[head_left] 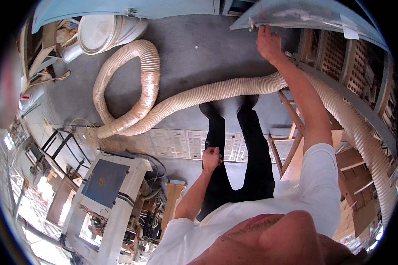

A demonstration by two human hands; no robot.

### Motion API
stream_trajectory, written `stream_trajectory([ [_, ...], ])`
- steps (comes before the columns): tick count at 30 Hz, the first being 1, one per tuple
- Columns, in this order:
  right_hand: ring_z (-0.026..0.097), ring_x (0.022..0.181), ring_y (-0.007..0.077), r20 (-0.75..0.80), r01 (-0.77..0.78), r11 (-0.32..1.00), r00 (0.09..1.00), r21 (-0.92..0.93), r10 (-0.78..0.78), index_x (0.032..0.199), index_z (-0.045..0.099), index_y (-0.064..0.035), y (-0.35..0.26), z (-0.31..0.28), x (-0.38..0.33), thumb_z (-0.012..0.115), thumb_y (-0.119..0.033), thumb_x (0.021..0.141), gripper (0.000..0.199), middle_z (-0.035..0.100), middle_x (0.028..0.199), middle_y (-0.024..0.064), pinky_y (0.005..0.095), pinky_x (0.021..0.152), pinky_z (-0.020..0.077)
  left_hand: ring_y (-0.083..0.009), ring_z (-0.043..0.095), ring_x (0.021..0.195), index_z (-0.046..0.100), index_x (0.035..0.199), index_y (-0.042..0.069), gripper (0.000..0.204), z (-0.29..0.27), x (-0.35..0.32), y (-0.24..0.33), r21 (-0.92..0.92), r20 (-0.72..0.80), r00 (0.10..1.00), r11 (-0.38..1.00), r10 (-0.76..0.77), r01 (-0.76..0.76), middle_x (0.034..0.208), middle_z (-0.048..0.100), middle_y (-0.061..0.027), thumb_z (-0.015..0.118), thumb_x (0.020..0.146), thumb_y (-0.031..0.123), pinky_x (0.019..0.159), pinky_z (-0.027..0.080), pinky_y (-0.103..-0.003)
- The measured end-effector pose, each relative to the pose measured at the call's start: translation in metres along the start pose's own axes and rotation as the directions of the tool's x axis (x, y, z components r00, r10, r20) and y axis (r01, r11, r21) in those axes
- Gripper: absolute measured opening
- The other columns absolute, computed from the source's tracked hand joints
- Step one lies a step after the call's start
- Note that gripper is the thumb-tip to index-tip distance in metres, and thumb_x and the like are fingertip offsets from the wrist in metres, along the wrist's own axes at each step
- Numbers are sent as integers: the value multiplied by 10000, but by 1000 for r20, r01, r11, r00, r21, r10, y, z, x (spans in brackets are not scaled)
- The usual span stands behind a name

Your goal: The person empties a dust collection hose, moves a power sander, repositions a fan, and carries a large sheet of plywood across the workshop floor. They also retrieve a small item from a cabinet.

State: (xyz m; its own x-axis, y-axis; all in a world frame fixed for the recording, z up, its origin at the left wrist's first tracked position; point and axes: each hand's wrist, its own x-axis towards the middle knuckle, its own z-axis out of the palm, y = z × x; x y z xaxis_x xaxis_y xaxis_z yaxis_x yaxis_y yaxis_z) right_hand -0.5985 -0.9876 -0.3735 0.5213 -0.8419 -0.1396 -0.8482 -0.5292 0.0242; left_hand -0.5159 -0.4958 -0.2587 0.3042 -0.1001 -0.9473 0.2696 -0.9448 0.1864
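My right arm reaches far ahead, and my right hand (269,43) is closed at the lower edge of a light blue metal door (296,17). Its fingertips grip that edge beside a small metal latch (252,25). A white paper piece (351,33) hangs from the door's edge, further right. Low in front of my dark trousers, my left hand (212,158) is curled with its fingers pressed together. What it holds, if anything, is too small to make out.
A ribbed beige hose (216,90) loops over the grey floor (181,48) and runs past my feet to the right. A white bucket (99,33) lies ahead left. A machine with a grey panel (105,182) stands left. Wooden frames (284,152) stand right.
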Motion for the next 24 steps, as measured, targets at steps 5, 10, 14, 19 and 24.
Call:
stream_trajectory([
  [5,598,776,347,-40,33,981,999,193,-26,1042,576,-32,26,29,-115,610,-276,809,339,590,955,174,438,694,494,-135,559,432,570,897,-37,288,-8,1,-5,-6,48,999,1000,7,-7,637,597,-80,545,876,249,359,424,-255],
  [10,584,898,357,-71,-154,921,979,358,192,1060,622,-55,53,33,-185,618,-322,817,361,631,962,182,443,837,444,-137,564,435,571,877,-34,282,-6,-4,5,68,31,999,997,38,-40,637,599,-82,551,866,247,357,422,-257],
  [14,571,962,369,87,-366,821,926,439,366,1087,583,5,44,40,-217,625,-350,806,455,607,1025,216,436,886,428,-137,565,435,570,865,-31,279,-9,-4,5,108,30,998,993,47,-50,634,598,-82,553,863,248,356,421,-259],
  [19,555,1012,392,430,-661,487,746,572,508,1279,351,87,-34,40,-239,631,-331,794,699,563,1085,283,424,895,422,-136,563,435,570,865,-30,284,-11,-1,-1,99,28,998,994,50,-53,630,596,-79,557,860,253,358,422,-260],
  [24,564,994,387,396,-442,510,895,738,203,1276,357,68,-102,20,-216,599,-287,814,630,575,1062,266,437,883,436,-136,563,438,571,886,-31,292,-13,-1,-9,99,19,999,994,40,-42,653,603,-80,558,860,259,356,424,-257],
])
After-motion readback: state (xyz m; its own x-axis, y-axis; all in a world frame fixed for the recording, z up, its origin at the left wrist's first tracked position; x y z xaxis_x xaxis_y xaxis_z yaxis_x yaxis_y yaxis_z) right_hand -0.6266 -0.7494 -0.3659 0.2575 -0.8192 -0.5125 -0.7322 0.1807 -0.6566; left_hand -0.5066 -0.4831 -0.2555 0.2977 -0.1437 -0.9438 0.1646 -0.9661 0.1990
